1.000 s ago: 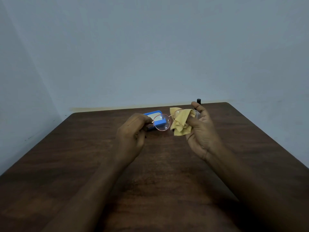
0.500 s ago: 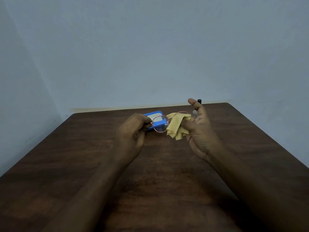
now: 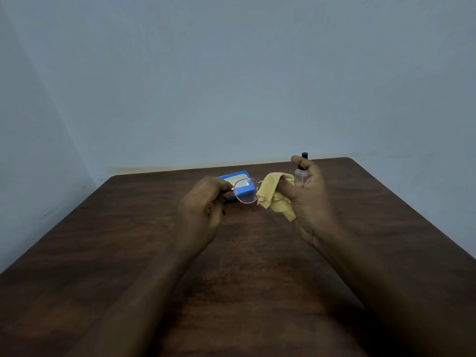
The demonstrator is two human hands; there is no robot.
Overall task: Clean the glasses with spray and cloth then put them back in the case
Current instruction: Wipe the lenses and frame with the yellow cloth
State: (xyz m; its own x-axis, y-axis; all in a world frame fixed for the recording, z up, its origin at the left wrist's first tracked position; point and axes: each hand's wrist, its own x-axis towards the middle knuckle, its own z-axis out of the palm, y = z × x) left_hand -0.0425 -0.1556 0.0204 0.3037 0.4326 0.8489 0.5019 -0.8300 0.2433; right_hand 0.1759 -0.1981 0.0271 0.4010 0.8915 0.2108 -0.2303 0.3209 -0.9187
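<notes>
The glasses (image 3: 246, 191) are held up just above the surface (image 3: 257, 279), in front of the open blue case (image 3: 224, 177), so that the case shows through the one bare lens. The left hand (image 3: 203, 202) grasps the frame at its left end, fingers curled round the hinge. The other lens is covered by the yellow cloth (image 3: 277, 199), which the right hand (image 3: 309, 199) pinches over the glass with the thumb on the near side. Its forefinger stands up straight, away from the cloth. A loose corner of the cloth hangs below the hand.

By my reckoning this is the wiping step, on the right-hand lens. To do it well, the left hand should steady the frame close to the lens being rubbed, not out on the arm, so the thin metal does not twist. The thumb and the fingers behind should rub in small circles with light pressure, cloth on both faces at once and no bare skin on the glass. The bare lens needs the same treatment before anything goes into the case.

The spray bottle (image 3: 298, 174) stands just behind the right hand, its black cap showing above the fingers. I cannot tell whether the hand touches it. The surface runs back to a plain pale wall (image 3: 231, 86).
</notes>
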